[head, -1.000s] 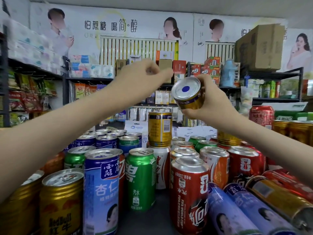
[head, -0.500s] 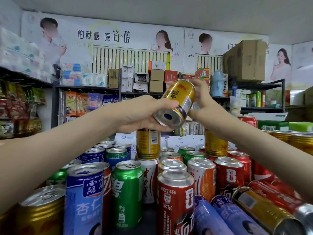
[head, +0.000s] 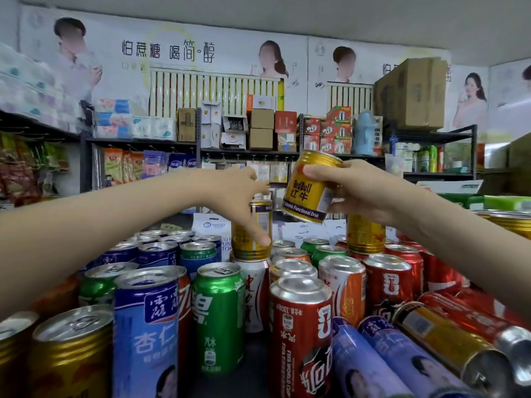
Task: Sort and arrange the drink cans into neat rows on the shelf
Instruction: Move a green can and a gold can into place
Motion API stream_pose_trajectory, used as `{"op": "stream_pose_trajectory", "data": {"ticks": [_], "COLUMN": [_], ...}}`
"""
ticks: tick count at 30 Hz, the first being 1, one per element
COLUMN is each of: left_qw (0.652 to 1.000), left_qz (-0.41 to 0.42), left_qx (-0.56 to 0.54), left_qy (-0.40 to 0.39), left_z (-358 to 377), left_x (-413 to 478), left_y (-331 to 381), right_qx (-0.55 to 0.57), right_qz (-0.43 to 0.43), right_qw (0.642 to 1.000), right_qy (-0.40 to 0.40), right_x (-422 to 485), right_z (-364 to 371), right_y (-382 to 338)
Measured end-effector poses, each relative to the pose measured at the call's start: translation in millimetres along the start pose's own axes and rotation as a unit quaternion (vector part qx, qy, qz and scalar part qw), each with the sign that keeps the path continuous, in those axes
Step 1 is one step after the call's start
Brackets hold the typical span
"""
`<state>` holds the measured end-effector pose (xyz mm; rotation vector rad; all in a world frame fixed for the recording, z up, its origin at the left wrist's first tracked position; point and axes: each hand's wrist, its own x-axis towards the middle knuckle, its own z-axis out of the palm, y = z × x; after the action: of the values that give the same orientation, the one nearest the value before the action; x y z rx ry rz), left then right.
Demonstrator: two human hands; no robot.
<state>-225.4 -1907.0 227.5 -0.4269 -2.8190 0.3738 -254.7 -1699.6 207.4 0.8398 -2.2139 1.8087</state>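
Note:
My right hand (head: 359,191) grips a gold Red Bull can (head: 309,188) in the air, nearly upright and tilted a little, label toward me. My left hand (head: 238,196) reaches down with straight fingers, its fingertips touching a second gold can (head: 253,245) that stands stacked on a white can (head: 254,291). A third gold can (head: 365,234) stands stacked on red cans to the right. Below, many upright cans crowd the shelf: blue (head: 146,331), green (head: 218,314), red (head: 301,334), orange-and-white (head: 343,285).
Several cans lie on their sides at the lower right, among them blue ones (head: 370,366) and a gold one (head: 448,346). More gold cans (head: 69,357) stand at the lower left. Shop shelves with boxes (head: 261,129) and snack packs run along the back wall.
My right hand has turned the gold can from bottom-toward-me to nearly upright. My left hand has let go of that can and dropped to the stacked gold can. The camera has tilted.

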Motion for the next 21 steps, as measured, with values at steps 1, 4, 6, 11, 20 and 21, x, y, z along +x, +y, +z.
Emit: {"op": "stream_pose_trajectory", "data": {"ticks": [1, 4, 6, 11, 20, 21], "left_qw": [1.000, 0.995, 0.986, 0.930, 0.885, 0.877], "left_qz": [-0.014, -0.014, -0.021, -0.018, -0.049, -0.051], "left_qx": [0.006, -0.074, -0.155, -0.358, -0.463, -0.477], "left_qy": [-0.026, -0.062, -0.066, -0.077, 0.005, 0.019], "left_z": [3.1, 6.9, 10.1, 23.0, 15.0, 13.9], "left_x": [2.3, 7.5, 10.9, 17.9, 5.1, 2.7], "left_y": [-3.2, -12.1, -20.7, -32.6, -59.1, -61.6], "right_qx": [-0.027, -0.081, -0.098, -0.106, -0.129, -0.133], "right_qz": [0.014, 0.041, 0.051, 0.068, 0.096, 0.097], "right_qw": [0.999, 0.996, 0.994, 0.992, 0.987, 0.986], "right_qy": [0.012, 0.010, 0.003, -0.015, -0.025, -0.026], "right_x": [0.8, 2.5, 4.6, 9.1, 11.1, 12.7], "right_z": [0.5, 4.8, 9.9, 26.2, 38.0, 38.0], "right_y": [4.7, 17.6, 22.6, 27.0, 32.0, 33.3]}}
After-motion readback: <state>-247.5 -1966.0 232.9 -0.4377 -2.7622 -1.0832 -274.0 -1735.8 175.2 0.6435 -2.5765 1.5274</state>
